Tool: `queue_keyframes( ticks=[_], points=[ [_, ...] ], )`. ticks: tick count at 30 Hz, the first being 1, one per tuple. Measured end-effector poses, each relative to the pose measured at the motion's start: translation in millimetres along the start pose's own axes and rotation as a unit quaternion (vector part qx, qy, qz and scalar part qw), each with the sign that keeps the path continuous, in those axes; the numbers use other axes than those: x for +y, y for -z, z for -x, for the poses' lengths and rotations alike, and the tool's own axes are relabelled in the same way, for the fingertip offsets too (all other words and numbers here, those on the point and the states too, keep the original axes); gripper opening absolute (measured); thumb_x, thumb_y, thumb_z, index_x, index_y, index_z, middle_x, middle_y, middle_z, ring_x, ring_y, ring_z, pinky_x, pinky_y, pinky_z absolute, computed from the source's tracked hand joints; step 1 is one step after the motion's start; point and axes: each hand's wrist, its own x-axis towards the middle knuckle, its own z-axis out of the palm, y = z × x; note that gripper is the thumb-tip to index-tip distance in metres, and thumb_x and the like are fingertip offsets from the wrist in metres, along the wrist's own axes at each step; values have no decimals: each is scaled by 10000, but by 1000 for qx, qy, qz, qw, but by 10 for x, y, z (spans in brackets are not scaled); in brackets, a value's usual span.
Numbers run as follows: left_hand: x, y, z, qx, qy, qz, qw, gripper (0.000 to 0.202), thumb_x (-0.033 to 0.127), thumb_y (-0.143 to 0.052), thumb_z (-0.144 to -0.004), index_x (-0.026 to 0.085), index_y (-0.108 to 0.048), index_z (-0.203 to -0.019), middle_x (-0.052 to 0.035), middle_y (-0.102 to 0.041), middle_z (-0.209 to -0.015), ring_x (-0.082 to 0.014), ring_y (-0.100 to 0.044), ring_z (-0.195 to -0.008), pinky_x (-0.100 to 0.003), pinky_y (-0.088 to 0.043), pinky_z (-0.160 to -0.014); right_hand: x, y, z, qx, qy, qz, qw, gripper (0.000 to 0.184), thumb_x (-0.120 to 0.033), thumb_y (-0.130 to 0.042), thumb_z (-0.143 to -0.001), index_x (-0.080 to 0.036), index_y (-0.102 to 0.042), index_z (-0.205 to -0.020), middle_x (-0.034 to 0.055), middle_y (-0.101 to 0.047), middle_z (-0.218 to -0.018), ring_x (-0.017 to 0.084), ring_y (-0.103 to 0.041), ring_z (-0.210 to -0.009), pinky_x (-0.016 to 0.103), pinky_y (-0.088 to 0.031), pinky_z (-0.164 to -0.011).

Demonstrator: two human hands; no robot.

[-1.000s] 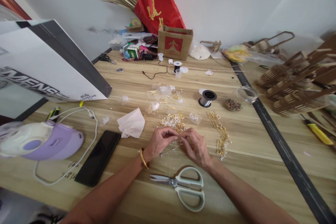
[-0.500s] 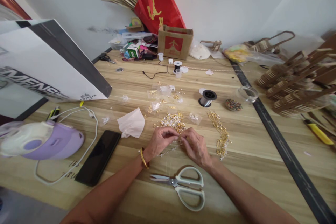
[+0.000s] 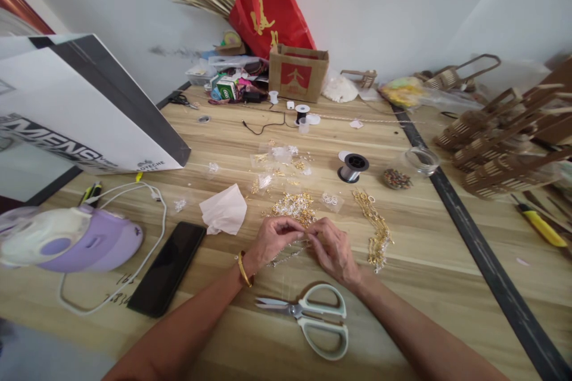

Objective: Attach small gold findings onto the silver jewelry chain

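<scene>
My left hand point(image 3: 277, 242) and my right hand point(image 3: 332, 248) meet at the fingertips, both closed in a pinch. A thin silvery beaded strand point(image 3: 288, 258) lies in a loop below them and runs up to my right fingers. What sits between my left thumb and finger is too small to make out. Just beyond the fingertips is a loose pile of gold and silver beads point(image 3: 292, 205). A pair of scissors point(image 3: 295, 309) with pale handles lies nearer me, blades slightly apart. Right of my hands rests a bunch of gold chains point(image 3: 378, 226).
Left are a phone point(image 3: 168, 268), a paper tissue point(image 3: 224, 209) and a purple-white device point(image 3: 93, 238) with a cable. Farther back stand a wire spool point(image 3: 353, 166), a clear jar point(image 3: 420, 161) and a brown paper bag point(image 3: 298, 74). Woven baskets point(image 3: 496, 155) crowd the right.
</scene>
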Motion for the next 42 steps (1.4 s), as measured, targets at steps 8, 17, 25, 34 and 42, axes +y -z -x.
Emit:
queue_keyframes(
  ticks=[8,17,25,34,42],
  points=[
    [39,3,-7,-14,39,27,999,160,248,-790,-629,130,-726,-716,-39,-704,-703,-138,-615,-667,-244,-476,-660,22,-5,15,0,8,0,1000,94,-154,-491,-918,-217,-535,-972,51,-604,-837,173,-587,-767,302,-507,-662],
    [5,22,-15,-9,38,17,999,184,272,-797,-618,129,-730,-711,-43,-707,-695,-143,-618,-662,-246,-473,-651,23,-7,22,5,2,-3,1000,96,-167,-491,-921,-222,-540,-982,51,-605,-850,173,-594,-776,304,-515,-665],
    [13,25,-22,-11,38,22,999,161,243,-789,-617,126,-727,-709,-40,-705,-691,-138,-617,-658,-239,-467,-651,39,-10,38,-2,3,-5,1000,117,-145,-499,-914,-220,-539,-996,53,-604,-859,178,-587,-801,313,-515,-687],
    [-2,22,-21,-8,36,24,999,155,236,-786,-614,124,-723,-702,-39,-699,-692,-135,-610,-659,-239,-463,-652,33,-8,30,-1,1,-3,1000,103,-162,-488,-922,-220,-543,-986,51,-605,-857,178,-594,-794,308,-515,-685],
    [-7,28,-19,-14,24,14,1000,117,209,-755,-647,128,-726,-726,-39,-692,-719,-137,-603,-683,-238,-452,-663,36,-12,25,-3,-1,0,1000,93,-174,-478,-928,-218,-543,-976,49,-600,-853,175,-589,-781,306,-508,-676]
  ],
)
